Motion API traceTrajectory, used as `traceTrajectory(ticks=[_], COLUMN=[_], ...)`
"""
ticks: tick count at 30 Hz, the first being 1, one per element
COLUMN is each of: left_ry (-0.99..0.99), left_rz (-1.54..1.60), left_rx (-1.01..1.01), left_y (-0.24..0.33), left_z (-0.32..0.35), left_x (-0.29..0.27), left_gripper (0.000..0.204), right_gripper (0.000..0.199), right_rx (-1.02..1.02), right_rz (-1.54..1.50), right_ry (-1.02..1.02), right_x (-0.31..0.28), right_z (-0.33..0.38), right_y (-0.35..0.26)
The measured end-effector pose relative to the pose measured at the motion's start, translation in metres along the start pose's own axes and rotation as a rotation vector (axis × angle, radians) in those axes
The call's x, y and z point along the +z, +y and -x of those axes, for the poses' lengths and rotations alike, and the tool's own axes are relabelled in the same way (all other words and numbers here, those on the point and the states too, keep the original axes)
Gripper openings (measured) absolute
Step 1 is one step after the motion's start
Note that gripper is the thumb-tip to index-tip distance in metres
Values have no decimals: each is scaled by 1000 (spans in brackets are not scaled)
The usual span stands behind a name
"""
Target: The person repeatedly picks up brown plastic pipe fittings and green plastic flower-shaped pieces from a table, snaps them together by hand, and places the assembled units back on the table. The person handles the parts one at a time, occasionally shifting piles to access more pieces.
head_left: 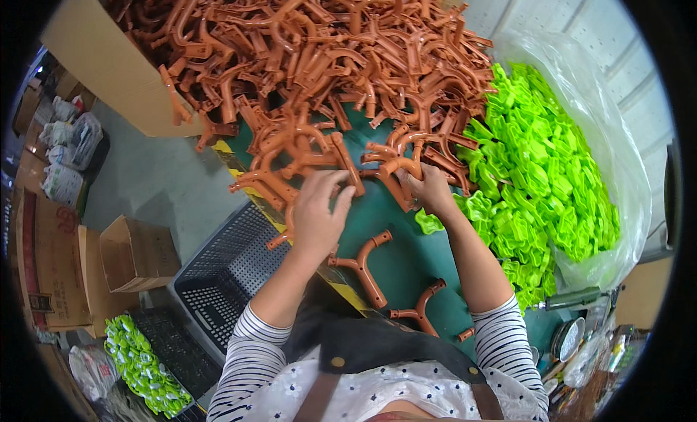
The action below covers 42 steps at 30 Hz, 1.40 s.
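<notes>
My right hand (430,190) is closed on a brown Y-shaped plastic tube piece (401,165), its fingers partly hidden behind the piece. Left of it, my left hand (319,208) reaches over the table with thumb and fingers apart. Its fingertips are beside a straight brown tube piece (347,163); whether they touch it I cannot tell. Closer to me, two brown forked pieces lie on the green tabletop, a larger forked piece (364,266) and a lower forked piece (421,309). A short brown stub (466,335) lies to their right.
A large heap of brown tube pieces (312,52) spills from a cardboard box (120,66) at the back. Bright green plastic parts (544,161) pile up in a clear bag (630,182) on the right. A grey perforated basket (218,277) stands left of the table's yellow-striped edge.
</notes>
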<state>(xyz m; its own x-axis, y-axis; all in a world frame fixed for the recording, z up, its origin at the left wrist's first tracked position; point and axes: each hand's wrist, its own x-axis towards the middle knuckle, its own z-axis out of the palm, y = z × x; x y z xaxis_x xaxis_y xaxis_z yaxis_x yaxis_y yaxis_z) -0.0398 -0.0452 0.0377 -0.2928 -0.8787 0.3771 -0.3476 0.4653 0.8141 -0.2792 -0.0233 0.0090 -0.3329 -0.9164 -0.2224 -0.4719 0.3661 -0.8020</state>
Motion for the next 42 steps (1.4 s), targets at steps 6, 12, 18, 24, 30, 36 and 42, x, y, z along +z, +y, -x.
traceTrajectory(ticks=[6,12,18,24,30,36,42], left_ry=[339,118,38,537,357,-123,-399], left_rz=[-341,-393,-281,-675,-279,-6,296], left_rx=[-123,-392,-347,458,170,63,-40], left_y=[-90,-201,-188,-128,-79,-9,22], left_z=[-49,-122,-131,-106,-96,-55,-18], left_x=[-67,-88,-84,-82,-87,-64,-33], left_gripper=[21,29,23,15,17,10,6], right_gripper=[40,56,43,46,50,52,48], right_rx=[-477,-317,-286,-791,-966,-929,-901], right_rz=[594,338,105,462,456,378,478], right_ry=[416,147,-5,299,283,284,321], right_x=[5,-5,-18,-17,3,5,-1], right_z=[-5,51,88,99,97,104,115], right_y=[7,0,22,4,-20,-25,-24])
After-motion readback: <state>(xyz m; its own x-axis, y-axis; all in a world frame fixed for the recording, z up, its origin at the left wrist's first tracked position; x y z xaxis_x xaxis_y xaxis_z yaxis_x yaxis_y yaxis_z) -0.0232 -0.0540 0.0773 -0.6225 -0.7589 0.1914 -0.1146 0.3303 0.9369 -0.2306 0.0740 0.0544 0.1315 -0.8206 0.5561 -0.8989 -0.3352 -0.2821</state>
